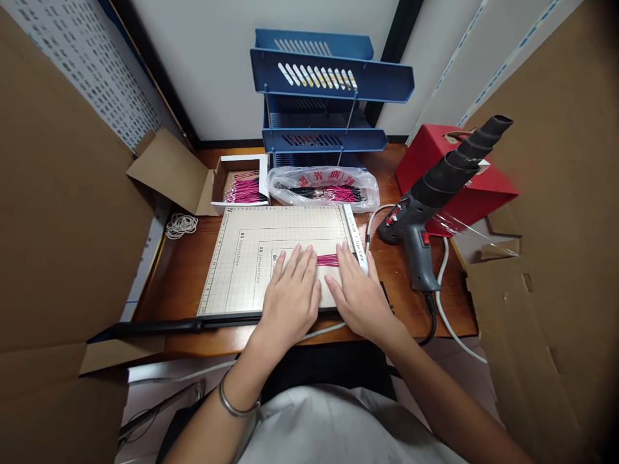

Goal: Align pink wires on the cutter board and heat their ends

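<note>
Both hands lie flat on a beige gridded paper-cutter board on the wooden desk. My left hand has its fingers stretched out, its fingertips against a small row of pink wires. My right hand rests palm down on the other side of that row, fingers spread, near the board's white ruler edge. The wires lie flat between the two hands; neither hand grips them.
A grey heat gun stands right of the board, its white cable trailing off the desk. Behind are a clear bag of wires, a small carton of pink wires, a blue tray rack, a red box, rubber bands. Cardboard walls both sides.
</note>
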A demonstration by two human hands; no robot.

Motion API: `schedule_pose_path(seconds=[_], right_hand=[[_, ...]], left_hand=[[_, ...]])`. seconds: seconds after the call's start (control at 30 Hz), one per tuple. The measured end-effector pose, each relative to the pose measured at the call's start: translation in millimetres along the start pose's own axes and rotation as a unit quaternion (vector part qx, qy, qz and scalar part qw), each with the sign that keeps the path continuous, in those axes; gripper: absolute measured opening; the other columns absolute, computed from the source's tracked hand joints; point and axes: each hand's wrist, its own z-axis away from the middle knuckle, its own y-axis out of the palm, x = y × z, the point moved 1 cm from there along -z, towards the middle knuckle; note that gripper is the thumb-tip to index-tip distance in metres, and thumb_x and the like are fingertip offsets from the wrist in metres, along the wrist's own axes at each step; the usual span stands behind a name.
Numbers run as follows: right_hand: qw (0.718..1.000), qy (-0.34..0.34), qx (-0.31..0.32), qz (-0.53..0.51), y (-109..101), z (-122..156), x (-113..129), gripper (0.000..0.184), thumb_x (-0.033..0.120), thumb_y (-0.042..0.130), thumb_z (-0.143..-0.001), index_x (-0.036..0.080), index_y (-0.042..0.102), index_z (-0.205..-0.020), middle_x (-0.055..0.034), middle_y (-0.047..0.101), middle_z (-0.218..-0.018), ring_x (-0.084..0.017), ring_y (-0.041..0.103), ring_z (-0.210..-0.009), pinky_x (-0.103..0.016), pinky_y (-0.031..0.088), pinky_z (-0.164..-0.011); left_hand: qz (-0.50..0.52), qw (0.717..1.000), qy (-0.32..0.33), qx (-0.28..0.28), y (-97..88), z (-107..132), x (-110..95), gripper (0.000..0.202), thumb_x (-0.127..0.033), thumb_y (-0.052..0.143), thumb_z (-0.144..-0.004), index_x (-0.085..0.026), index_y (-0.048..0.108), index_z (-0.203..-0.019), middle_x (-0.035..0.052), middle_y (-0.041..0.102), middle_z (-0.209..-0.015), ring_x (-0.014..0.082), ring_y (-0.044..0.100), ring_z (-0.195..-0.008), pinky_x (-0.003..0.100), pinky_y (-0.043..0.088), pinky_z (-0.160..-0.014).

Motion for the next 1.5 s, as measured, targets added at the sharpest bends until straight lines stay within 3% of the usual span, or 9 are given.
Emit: schedule_pose_path(seconds=[0.17, 0.47, 0.63, 0.93, 1.07, 1.17, 1.5], right_hand=[[0.997, -0.033, -0.011, 0.063, 2.2, 2.3, -0.2, 0.058, 0.031, 0.032, -0.106, 0.002, 0.038, -0.156, -0.0224, 0.031, -0.165, -0.031, 0.032, -0.154, -0.059, 0.015, -0.127], [0.996, -0.039, -0.024, 0.076, 6.0, 4.0, -0.8, 0.058, 0.027, 0.030, -0.104, 0.000, 0.040, -0.154, -0.0177, 0.036, -0.163, -0.033, 0.037, -0.152, -0.060, 0.015, -0.127], [0.996, -0.035, -0.029, 0.082, 7.0, 4.0, 1.4, 0.058, 0.029, 0.030, -0.105, -0.001, 0.040, -0.154, -0.0194, 0.036, -0.163, -0.034, 0.035, -0.152, -0.059, 0.016, -0.127], [0.994, -0.039, -0.039, 0.099, 7.5, 4.9, 2.2, 0.058, 0.031, 0.029, -0.106, 0.001, 0.043, -0.154, -0.0207, 0.039, -0.161, -0.036, 0.037, -0.151, -0.057, 0.016, -0.126], [0.993, -0.040, -0.049, 0.103, 8.7, 4.9, 1.6, 0.055, 0.033, 0.031, -0.108, 0.006, 0.045, -0.154, -0.0204, 0.043, -0.159, -0.035, 0.040, -0.149, -0.057, 0.018, -0.125], [0.992, -0.043, -0.062, 0.105, 10.1, 4.9, 1.3, 0.055, 0.035, 0.031, -0.108, 0.007, 0.048, -0.153, -0.0210, 0.045, -0.158, -0.036, 0.042, -0.148, -0.057, 0.019, -0.125], [0.990, -0.042, -0.074, 0.108, 12.4, 4.9, 1.5, 0.055, 0.039, 0.038, -0.107, 0.009, 0.048, -0.153, -0.0218, 0.044, -0.158, -0.037, 0.043, -0.147, -0.058, 0.020, -0.124]], left_hand=[[0.006, 1.000, 0.010, -0.006, 4.9, -3.5, -1.1, 0.051, -0.033, 0.034, -0.108, -0.014, 0.050, -0.151, 0.0068, 0.046, -0.160, 0.0290, 0.036, -0.153, 0.054, 0.024, -0.128], [0.023, 0.999, 0.022, 0.002, 6.7, -9.4, -4.0, 0.054, -0.041, 0.030, -0.110, -0.011, 0.052, -0.149, 0.0065, 0.054, -0.155, 0.0300, 0.036, -0.152, 0.056, 0.018, -0.129], [0.032, 0.999, 0.028, 0.012, 7.6, -8.3, -0.2, 0.055, -0.044, 0.030, -0.110, -0.013, 0.049, -0.151, 0.0055, 0.052, -0.156, 0.0311, 0.036, -0.152, 0.060, 0.019, -0.128], [0.032, 0.998, 0.037, 0.033, 8.4, -6.0, 0.3, 0.059, -0.047, 0.027, -0.110, -0.013, 0.042, -0.156, 0.0049, 0.044, -0.162, 0.0273, 0.030, -0.155, 0.056, 0.017, -0.129], [0.002, 1.000, -0.018, 0.005, 4.4, 2.4, -0.3, 0.064, -0.049, 0.029, -0.109, -0.004, 0.043, -0.153, 0.0138, 0.041, -0.163, 0.0288, 0.034, -0.154, 0.055, 0.021, -0.128], [-0.019, 0.999, -0.042, -0.005, 2.8, 8.0, 1.6, 0.060, -0.045, 0.029, -0.109, -0.006, 0.051, -0.148, 0.0132, 0.046, -0.160, 0.0317, 0.038, -0.151, 0.058, 0.023, -0.126], [-0.051, 0.998, 0.023, 0.003, -3.6, 1.1, 4.3, 0.053, -0.043, 0.035, -0.109, -0.011, 0.057, -0.145, 0.0087, 0.053, -0.155, 0.0327, 0.040, -0.150, 0.058, 0.022, -0.127]])
